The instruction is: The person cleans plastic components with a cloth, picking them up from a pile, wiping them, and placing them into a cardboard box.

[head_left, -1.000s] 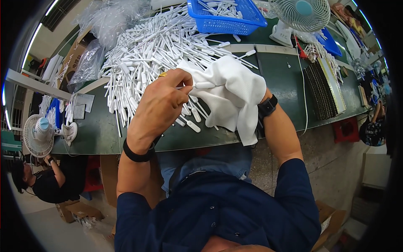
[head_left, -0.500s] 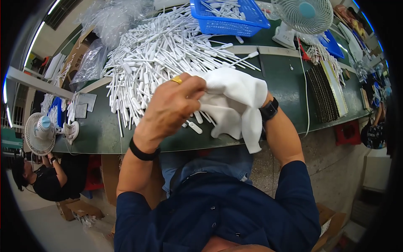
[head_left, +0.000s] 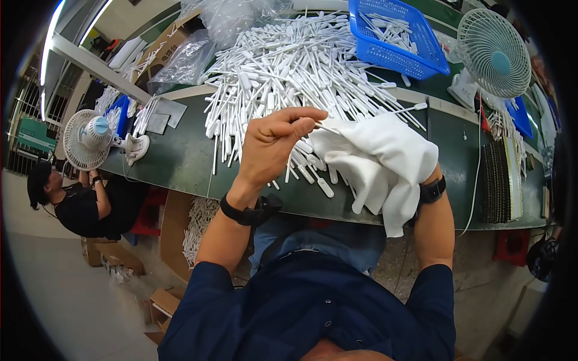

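Observation:
My left hand (head_left: 274,141) pinches the thin end of a white plastic pipette (head_left: 327,128) between thumb and index finger. The rest of that stem runs into the folds of a white cloth (head_left: 385,156), so its far end is hidden. Draped over my right hand (head_left: 432,174), the cloth is held up above the table's front edge and hangs down in loose corners. Only the wrist of this hand shows; its fingers are covered. A large heap of white pipettes (head_left: 277,78) spreads just beyond both hands, with a few single ones beside the cloth.
A blue basket (head_left: 432,63) with pipettes stands behind the heap. White fans (head_left: 494,54) are at the right and left. A cable (head_left: 477,162) crosses the green table (head_left: 180,159). Clear plastic bags lie at the back left. Another person (head_left: 90,198) sits at the left.
The view has turned, moving the scene rightward. My left hand, earlier curled beside the cloth, has rolled over and now shows a stem between its fingertips. The cloth stays over my right hand.

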{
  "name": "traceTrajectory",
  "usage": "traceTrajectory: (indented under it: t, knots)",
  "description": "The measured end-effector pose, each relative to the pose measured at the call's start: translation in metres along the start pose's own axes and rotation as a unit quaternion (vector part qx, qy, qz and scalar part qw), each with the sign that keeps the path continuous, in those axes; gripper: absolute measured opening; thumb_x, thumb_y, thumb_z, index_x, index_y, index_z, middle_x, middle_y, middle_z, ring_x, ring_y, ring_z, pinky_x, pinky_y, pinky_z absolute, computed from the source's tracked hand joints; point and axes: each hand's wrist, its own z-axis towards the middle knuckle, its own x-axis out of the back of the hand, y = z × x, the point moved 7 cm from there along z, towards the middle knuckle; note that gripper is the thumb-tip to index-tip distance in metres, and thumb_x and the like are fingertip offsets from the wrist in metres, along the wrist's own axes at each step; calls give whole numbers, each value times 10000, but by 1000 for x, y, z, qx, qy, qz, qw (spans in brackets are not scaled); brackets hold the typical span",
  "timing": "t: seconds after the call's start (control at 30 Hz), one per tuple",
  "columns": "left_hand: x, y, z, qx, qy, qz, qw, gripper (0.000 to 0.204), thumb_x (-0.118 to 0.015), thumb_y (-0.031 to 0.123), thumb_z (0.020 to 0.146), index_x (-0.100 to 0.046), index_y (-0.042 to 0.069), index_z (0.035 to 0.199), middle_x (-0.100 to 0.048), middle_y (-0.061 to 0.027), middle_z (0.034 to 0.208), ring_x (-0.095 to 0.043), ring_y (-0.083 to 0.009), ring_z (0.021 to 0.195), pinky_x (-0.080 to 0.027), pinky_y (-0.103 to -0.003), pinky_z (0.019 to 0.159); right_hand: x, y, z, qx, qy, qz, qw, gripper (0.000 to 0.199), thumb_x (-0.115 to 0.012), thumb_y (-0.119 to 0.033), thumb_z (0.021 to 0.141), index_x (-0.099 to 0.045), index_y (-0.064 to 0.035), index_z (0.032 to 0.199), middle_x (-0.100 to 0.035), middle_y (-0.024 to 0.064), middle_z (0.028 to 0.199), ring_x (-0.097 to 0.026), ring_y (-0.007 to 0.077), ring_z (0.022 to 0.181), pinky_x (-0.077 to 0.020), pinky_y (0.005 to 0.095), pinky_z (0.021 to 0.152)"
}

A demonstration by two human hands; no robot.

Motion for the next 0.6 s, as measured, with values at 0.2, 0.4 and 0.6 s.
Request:
traceTrajectory:
  t: [0.2,0.4,0.6]
  knots:
    - [-25,-14,-9,-79,-52,56,994,179,-628,-8,957,-750,-28,828,-711,-163,1199,-662,-135,938,-515,-264,849,-19,40,-31,38,53,42,997,329,-649,-126,884,-663,-17,1195,-669,158,1074,-613,338,954,-474,383,832]
    - [-45,-21,-21,-118,-77,118,983,143,-631,-39,941,-764,-36,888,-719,-146,1185,-667,-131,967,-524,-255,861,-26,32,-8,-145,-69,86,983,314,-599,-154,905,-662,-23,1183,-649,145,1195,-601,328,1056,-467,381,917]
    - [-22,-31,-19,13,53,-27,998,79,-682,-65,894,-760,-55,898,-747,-124,1079,-680,-119,910,-544,-231,816,-25,18,-11,-55,-75,-23,995,367,-614,-192,886,-653,-27,1211,-659,156,1167,-604,335,1058,-466,352,945]
